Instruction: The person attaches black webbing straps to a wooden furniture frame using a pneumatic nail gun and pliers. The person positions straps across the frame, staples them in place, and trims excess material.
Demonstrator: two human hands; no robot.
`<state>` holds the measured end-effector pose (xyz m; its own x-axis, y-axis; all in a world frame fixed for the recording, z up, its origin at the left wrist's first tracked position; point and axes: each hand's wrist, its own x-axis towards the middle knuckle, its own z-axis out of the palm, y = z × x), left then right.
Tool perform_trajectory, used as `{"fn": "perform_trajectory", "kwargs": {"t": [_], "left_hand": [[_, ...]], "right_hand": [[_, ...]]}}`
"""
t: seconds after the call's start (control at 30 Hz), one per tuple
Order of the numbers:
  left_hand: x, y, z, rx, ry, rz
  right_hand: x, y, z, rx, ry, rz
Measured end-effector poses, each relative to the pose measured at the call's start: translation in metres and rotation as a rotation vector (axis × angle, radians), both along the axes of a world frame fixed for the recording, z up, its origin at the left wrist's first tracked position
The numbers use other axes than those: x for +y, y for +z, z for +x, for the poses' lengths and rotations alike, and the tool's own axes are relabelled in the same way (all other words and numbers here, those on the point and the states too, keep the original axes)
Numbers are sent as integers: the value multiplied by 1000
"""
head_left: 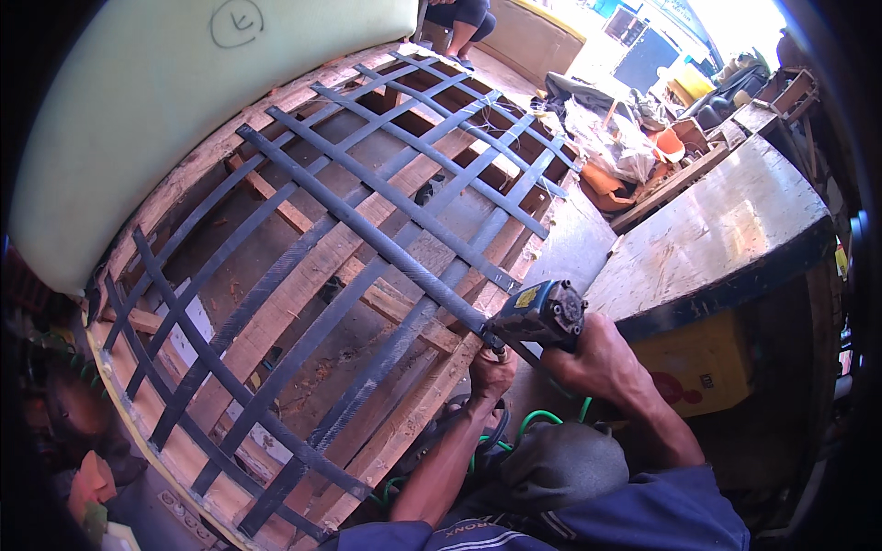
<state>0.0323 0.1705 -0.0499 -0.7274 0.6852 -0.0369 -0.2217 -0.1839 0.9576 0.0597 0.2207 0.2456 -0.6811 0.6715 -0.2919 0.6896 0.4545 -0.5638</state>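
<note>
My right hand (597,363) grips a black pneumatic staple gun (542,312) by its handle. The gun's nose sits against the right-hand rail of a wooden seat frame (404,436), at the end of a black webbing strap (386,243). Just below the nose, my left hand (493,372) is closed on that strap's end at the rail's outer side. Its fingertips are partly hidden. Other black straps (303,349) cross the frame in a woven grid, some ends standing free along the near edge. A green air hose (542,418) curves beneath my hands.
A pale foam-like panel (202,119) with a hand-drawn mark rises along the left. At right stands a worn bench (726,230), a yellow box (694,367) under it. Plastic bags and scraps (611,138) pile farther back. Another person's legs (464,32) show at the top.
</note>
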Motion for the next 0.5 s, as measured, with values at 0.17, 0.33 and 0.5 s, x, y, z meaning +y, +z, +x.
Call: {"fn": "perform_trajectory", "kwargs": {"t": [0.17, 0.33, 0.5], "left_hand": [[-15, 35, 17, 151, 22, -295], [-44, 60, 37, -118, -80, -299], [-44, 85, 51, -627, -107, -62]], "right_hand": [[24, -62, 55, 391, -589, -367], [55, -192, 121, 386, -733, -362], [45, -303, 123, 42, -681, -446]]}}
